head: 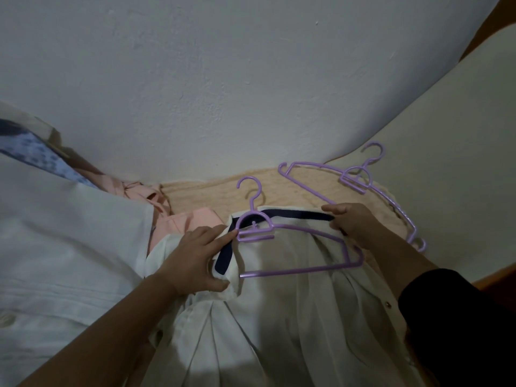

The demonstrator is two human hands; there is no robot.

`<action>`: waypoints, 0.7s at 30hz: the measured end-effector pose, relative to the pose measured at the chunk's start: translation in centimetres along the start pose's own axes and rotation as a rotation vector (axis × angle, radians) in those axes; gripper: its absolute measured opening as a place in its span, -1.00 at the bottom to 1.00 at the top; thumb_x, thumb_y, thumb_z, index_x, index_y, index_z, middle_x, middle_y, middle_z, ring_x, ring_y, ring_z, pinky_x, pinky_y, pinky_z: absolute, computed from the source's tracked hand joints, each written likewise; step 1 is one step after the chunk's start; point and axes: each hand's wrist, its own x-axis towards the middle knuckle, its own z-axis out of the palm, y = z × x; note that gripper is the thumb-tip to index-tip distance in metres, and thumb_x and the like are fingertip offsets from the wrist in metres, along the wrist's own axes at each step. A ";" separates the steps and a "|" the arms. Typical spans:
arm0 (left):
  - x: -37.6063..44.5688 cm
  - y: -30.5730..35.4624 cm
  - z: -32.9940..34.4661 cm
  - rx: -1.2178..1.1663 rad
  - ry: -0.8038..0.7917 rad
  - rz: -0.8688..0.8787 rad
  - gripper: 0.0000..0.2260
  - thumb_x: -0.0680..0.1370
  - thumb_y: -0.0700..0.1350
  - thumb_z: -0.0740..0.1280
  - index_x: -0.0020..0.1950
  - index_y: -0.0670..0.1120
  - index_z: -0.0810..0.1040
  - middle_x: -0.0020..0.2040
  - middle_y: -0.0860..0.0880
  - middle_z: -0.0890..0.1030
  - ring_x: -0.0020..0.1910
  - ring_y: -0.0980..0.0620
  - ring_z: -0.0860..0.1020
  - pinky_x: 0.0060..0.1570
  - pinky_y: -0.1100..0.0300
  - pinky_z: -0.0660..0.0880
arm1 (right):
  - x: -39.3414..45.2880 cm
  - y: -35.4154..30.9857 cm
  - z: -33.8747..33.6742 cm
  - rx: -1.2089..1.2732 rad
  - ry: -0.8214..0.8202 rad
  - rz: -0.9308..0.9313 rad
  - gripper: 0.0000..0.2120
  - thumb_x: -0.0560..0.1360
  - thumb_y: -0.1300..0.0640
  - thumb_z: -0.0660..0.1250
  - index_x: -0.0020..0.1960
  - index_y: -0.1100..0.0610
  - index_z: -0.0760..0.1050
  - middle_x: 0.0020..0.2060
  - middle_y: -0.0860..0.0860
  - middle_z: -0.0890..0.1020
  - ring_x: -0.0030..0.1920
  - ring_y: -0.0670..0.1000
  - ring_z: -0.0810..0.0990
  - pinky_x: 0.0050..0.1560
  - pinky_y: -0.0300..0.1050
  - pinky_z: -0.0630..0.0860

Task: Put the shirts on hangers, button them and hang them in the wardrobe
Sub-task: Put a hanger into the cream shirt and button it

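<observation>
**Two hands on white shirt collar, one hanger on it, more hangers beside**

Left hand (192,258): fingers (223,237) curled round the left end of the navy-lined collar (293,214), thumb under the fold, gripping it. Index tip touches the left shoulder of the purple hanger (282,241). Right hand (351,223): fingers (333,209) pinch the right end of the same collar, closed on the fabric.

Count: 2 hands, both on one white shirt (279,317). 1 hanger lies on top of that shirt at the collar, hook pointing away toward the wall (223,79), lower bar across the open chest; the right shoulder of the hanger sits under or at the collar edge by the right hand, cannot tell which. Spare hangers (354,177), same purple, lie stacked just beyond the right hand; two hooks visible, so at least 2, exact number unclear.

White shirt is spread flat on the bed, front facing up, placket open, one small button (387,304) seen on the right edge near the dark sleeve (452,311).

Other garments: 1 pink shirt (178,219) crumpled just left of the collar, 1 larger white garment (69,233) covering the left side, 1 blue patterned cloth (36,152) far left. Beige textured blanket (212,194) under the collar and hangers; plain cream sheet (460,135) on the right.

No containers in view; wardrobe not visible.
</observation>
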 end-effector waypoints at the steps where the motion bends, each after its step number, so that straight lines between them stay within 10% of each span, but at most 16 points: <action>1: -0.1 -0.1 0.0 0.003 -0.002 0.003 -0.10 0.22 0.31 0.37 0.50 0.01 0.23 0.30 -0.02 0.46 0.07 0.04 0.39 0.03 0.10 0.39 | 0.0 0.1 -0.2 0.001 0.057 -0.032 -0.57 0.42 0.49 0.25 0.22 0.19 0.55 -0.04 0.10 0.61 -0.20 0.01 0.55 -0.18 -0.37 0.46; 5: -0.6 -1.8 -0.4 0.040 -0.011 -0.056 -0.13 0.22 0.31 0.37 0.47 -0.02 0.31 0.28 -0.04 0.50 0.05 0.00 0.42 -0.01 0.08 0.41 | -0.2 0.1 -2.2 0.063 0.147 -0.071 -0.59 0.46 0.48 0.18 0.23 0.22 0.53 0.17 0.12 0.56 0.21 0.11 0.51 0.16 -0.12 0.46; 15: 3.5 -0.1 -0.2 0.094 0.048 -0.441 -0.06 0.22 0.35 0.24 0.55 0.01 0.18 0.47 -0.10 0.33 0.39 -0.16 0.31 0.31 -0.02 0.25 | -6.7 -5.2 5.3 0.550 -0.229 -0.122 -0.58 0.45 0.47 0.26 0.17 0.06 0.49 0.06 0.06 0.56 -0.14 0.01 0.58 -0.19 -0.11 0.62; 18: 3.5 2.3 0.4 0.054 0.100 -0.621 -0.10 0.34 0.12 0.44 0.56 -0.03 0.07 0.54 -0.14 0.17 0.50 -0.18 0.14 0.42 -0.07 0.12 | -8.0 -3.3 8.6 0.402 -0.042 -0.238 -0.60 0.42 0.31 0.30 0.14 -0.09 0.49 0.11 -0.02 0.57 0.08 0.02 0.59 0.11 -0.11 0.54; 21: 0.4 6.0 1.6 -0.157 0.347 -0.787 -0.30 0.38 0.03 0.34 0.48 -0.14 0.28 0.34 -0.20 0.46 0.30 -0.21 0.41 0.28 -0.06 0.33 | -9.9 -0.3 10.4 0.436 0.066 -0.207 -0.59 0.40 0.22 0.32 0.12 -0.20 0.43 0.20 0.05 0.51 0.11 0.07 0.54 0.16 -0.03 0.48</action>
